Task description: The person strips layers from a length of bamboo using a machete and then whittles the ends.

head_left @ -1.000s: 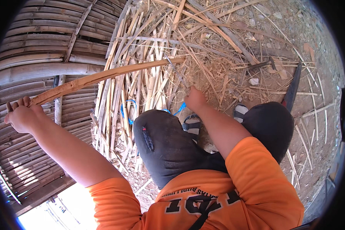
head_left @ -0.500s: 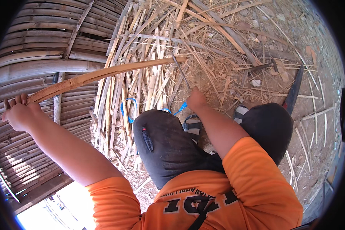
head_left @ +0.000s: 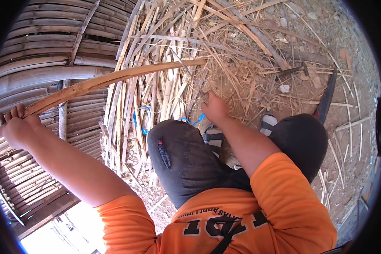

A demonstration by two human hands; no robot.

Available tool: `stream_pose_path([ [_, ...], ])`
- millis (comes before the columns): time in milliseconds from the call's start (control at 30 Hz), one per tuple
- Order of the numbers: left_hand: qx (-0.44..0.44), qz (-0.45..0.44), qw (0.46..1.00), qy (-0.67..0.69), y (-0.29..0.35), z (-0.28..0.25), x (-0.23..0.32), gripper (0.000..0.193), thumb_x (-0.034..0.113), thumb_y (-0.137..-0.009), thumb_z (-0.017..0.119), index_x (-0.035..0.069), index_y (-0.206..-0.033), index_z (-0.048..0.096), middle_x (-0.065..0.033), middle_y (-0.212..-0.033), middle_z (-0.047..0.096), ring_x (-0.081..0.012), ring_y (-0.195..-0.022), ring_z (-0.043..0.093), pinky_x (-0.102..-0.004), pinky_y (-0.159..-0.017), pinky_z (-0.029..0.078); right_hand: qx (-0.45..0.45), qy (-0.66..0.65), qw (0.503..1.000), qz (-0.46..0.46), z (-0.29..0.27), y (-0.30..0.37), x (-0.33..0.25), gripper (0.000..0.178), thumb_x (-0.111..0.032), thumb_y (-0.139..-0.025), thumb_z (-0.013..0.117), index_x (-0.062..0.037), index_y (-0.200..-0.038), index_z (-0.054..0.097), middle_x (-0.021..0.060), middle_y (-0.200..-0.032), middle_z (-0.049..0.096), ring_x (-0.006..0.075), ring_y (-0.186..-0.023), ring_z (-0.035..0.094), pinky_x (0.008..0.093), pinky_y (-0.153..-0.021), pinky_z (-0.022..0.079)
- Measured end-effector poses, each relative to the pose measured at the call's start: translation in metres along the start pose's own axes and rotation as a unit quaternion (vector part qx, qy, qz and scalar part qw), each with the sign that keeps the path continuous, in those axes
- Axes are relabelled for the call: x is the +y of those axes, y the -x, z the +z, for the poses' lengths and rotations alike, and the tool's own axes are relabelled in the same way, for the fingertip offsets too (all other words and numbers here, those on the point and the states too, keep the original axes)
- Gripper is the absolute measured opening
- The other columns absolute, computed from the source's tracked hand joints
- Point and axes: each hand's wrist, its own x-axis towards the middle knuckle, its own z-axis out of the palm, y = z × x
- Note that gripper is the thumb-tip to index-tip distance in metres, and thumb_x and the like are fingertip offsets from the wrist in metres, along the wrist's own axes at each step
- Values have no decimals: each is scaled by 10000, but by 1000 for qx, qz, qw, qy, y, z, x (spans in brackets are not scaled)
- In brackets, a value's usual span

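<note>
Left hand (head_left: 17,131): fingers (head_left: 15,113) clamped on left end of long wooden strip (head_left: 114,77); strip stretches rightward from them, far end ahead of right hand (head_left: 216,109). Right fingers curled round slim tool (head_left: 205,96) (outer part blurred, contact with strip unclear). Split bamboo pieces (head_left: 168,99) lie below strip; hammer (head_left: 290,71) on ground (head_left: 355,173), off to right.
</note>
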Motion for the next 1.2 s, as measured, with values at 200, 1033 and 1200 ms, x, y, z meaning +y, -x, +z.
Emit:
stream_pose_path([
  [200,39,7,997,-68,3,8,-3,588,425,-1104,246,-33,-1106,615,-139,-935,588,-219,-667,540,-327,-537,512,-38,27,999,2,4,-8,-4,412,-191,-861,668,-17,-1210,537,260,-1041,688,431,-988,674,501,-859,542],
  [1033,-102,-9,994,22,62,65,84,206,58,-927,418,51,-722,439,-41,-694,313,-172,-578,268,-304,-507,251,-15,-18,999,27,-44,36,41,376,-203,-800,668,-4,-1116,618,264,-1024,686,433,-1002,658,496,-872,525],
  [1200,-151,-28,984,93,59,76,79,251,30,-933,410,99,-698,358,-22,-672,277,-166,-569,243,-304,-504,240,25,-73,996,-44,-45,34,16,347,-194,-810,675,-13,-1090,583,260,-969,683,447,-923,662,512,-805,532],
])
